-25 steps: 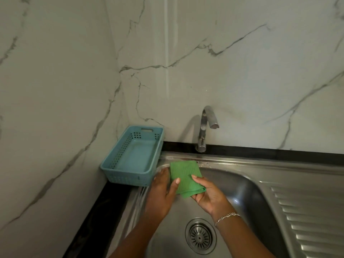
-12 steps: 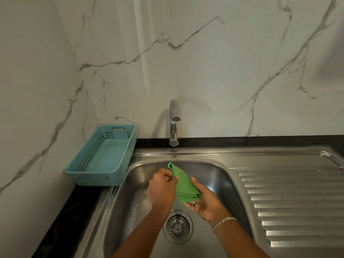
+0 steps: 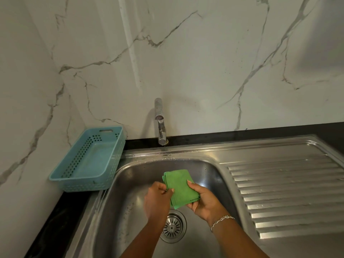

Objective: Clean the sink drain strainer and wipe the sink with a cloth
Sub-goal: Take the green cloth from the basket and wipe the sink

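The left hand (image 3: 158,200) pinches the left edge of the folded green cloth (image 3: 179,189); the right hand (image 3: 202,200) grips its right side, thumb on top. Cloth position: between both hands, over the sink (image 3: 130,183). The drain strainer (image 3: 172,228) lies directly beneath the hands.

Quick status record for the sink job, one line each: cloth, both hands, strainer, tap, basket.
cloth: green cloth, folded, held above the sink basin
left: left hand pinches the cloth's left edge
right: right hand grips the cloth's right side, thumb on top; bracelet on wrist
strainer: drain strainer seated in the drain, partly hidden by the left forearm
tap: tap behind the basin, no stream visible
basket: blue basket on the counter left of the sink
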A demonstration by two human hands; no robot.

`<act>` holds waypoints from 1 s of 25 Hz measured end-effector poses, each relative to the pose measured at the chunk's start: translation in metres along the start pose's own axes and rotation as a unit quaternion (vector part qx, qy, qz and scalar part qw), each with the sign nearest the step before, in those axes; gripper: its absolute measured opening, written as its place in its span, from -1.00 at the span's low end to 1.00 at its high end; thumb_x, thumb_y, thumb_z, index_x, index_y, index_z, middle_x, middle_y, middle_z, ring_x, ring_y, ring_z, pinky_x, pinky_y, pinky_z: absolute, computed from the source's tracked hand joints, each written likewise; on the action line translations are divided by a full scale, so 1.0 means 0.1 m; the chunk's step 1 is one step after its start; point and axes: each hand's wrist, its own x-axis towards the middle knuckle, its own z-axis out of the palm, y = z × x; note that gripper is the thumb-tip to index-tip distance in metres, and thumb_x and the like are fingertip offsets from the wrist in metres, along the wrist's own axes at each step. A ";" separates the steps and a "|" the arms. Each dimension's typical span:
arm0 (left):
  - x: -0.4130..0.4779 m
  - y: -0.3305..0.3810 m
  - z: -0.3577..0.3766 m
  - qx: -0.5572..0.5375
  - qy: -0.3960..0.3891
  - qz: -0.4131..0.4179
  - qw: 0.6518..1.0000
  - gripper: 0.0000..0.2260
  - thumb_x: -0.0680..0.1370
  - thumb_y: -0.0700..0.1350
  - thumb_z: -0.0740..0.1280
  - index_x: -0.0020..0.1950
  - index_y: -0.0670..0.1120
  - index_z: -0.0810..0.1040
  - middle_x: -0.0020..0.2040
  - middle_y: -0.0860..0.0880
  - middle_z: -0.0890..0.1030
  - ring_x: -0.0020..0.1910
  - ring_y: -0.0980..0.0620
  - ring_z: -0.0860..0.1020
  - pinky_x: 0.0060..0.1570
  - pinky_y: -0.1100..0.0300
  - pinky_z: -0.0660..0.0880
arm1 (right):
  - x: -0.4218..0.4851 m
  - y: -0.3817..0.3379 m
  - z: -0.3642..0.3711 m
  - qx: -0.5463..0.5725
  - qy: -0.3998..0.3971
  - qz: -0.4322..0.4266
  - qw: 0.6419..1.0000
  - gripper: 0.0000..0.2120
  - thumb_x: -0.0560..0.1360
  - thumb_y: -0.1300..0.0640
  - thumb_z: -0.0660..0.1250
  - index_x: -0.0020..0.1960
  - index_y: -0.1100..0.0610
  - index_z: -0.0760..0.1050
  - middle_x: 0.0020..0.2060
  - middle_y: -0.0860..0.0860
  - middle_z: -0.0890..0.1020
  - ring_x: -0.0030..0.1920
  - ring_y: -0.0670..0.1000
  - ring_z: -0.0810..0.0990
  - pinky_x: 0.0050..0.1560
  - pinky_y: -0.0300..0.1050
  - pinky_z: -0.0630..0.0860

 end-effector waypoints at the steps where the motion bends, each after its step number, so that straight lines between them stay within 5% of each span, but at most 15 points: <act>1: 0.02 -0.03 0.02 0.009 -0.004 0.004 1.000 -0.87 0.42 -0.11 0.43 -0.20 -0.07 0.49 -0.25 0.00 0.58 -0.13 -0.04 0.60 -0.16 0.16 0.46 | 0.00 -0.02 -0.02 -0.009 0.006 0.004 1.000 -0.87 0.48 0.25 0.29 0.01 0.26 0.52 -0.29 0.18 0.72 -0.31 0.11 0.71 -0.36 -0.06 0.65; 7: 0.22 -0.16 0.11 0.039 -0.037 0.033 0.998 -0.77 0.44 -0.02 0.41 0.02 -0.11 0.55 -0.09 -0.07 0.65 -0.06 -0.04 0.59 -0.16 0.24 0.37 | 0.00 -0.40 0.00 -0.132 0.035 0.010 0.991 -0.71 0.49 0.35 0.25 0.21 0.34 0.44 -0.11 0.21 0.63 -0.08 0.19 0.62 -0.16 0.04 0.58; 12: 0.41 -0.27 0.12 0.078 -0.044 0.062 0.994 -0.77 0.46 -0.01 0.38 0.05 -0.08 0.54 -0.07 -0.06 0.61 -0.07 -0.01 0.56 -0.14 0.25 0.35 | 0.17 -1.13 0.10 -0.249 0.139 -0.163 0.944 -0.67 0.49 0.46 0.19 0.24 0.37 0.40 -0.07 0.26 0.59 -0.04 0.27 0.57 -0.01 0.14 0.49; 14: 0.48 -0.32 0.11 0.091 -0.050 0.073 0.992 -0.79 0.46 -0.02 0.38 0.04 -0.08 0.54 -0.10 -0.02 0.57 -0.08 0.02 0.54 -0.14 0.27 0.33 | 0.31 -1.36 0.12 -0.428 0.235 -0.252 0.835 -0.71 0.48 0.42 0.20 0.19 0.31 0.44 0.04 0.30 0.59 0.03 0.29 0.57 -0.03 0.05 0.48; 16: 0.55 -0.37 0.11 0.109 -0.051 0.097 0.988 -0.80 0.47 -0.03 0.38 0.03 -0.08 0.55 -0.06 -0.03 0.57 -0.08 0.06 0.51 -0.13 0.29 0.33 | 0.43 -1.42 0.12 -0.609 0.318 -0.302 0.661 -0.68 0.49 0.35 0.20 0.24 0.24 0.41 0.05 0.26 0.60 0.04 0.24 0.58 -0.10 -0.07 0.43; 17: 0.58 -0.39 0.10 0.119 -0.054 0.109 0.985 -0.80 0.47 -0.03 0.37 0.04 -0.08 0.54 -0.02 -0.04 0.58 -0.06 0.06 0.51 -0.11 0.29 0.34 | 0.50 -1.39 0.12 -0.657 0.331 -0.310 0.601 -0.64 0.49 0.32 0.21 0.28 0.21 0.37 0.07 0.23 0.60 0.06 0.23 0.58 -0.08 -0.06 0.45; 19: 0.65 -0.43 0.10 0.149 -0.065 0.130 0.978 -0.79 0.49 0.00 0.34 0.07 -0.05 0.52 0.06 -0.02 0.56 0.06 0.06 0.51 0.00 0.26 0.39 | 0.70 -1.20 0.06 -0.734 0.318 -0.275 0.534 -0.57 0.51 0.26 0.21 0.37 0.18 0.27 0.22 0.20 0.52 0.21 0.19 0.51 0.14 0.03 0.47; 21: 0.70 -0.49 0.09 0.189 -0.078 0.147 0.968 -0.76 0.51 0.04 0.30 0.12 -0.01 0.49 0.13 0.02 0.52 0.15 0.07 0.48 0.10 0.24 0.41 | 0.90 -0.95 -0.07 -0.796 0.304 -0.200 0.484 -0.46 0.53 0.20 0.19 0.46 0.17 0.09 0.41 0.20 0.31 0.42 0.19 0.28 0.40 0.13 0.27; 25: 0.77 -0.62 0.01 0.260 -0.083 0.174 0.946 -0.72 0.52 0.11 0.24 0.18 0.05 0.43 0.22 0.07 0.46 0.23 0.10 0.42 0.22 0.19 0.40 | 1.10 -0.73 -0.24 -0.816 0.327 -0.199 0.433 -0.34 0.55 0.12 0.15 0.52 0.19 -0.13 0.53 0.19 0.01 0.53 0.20 -0.05 0.51 0.20 -0.09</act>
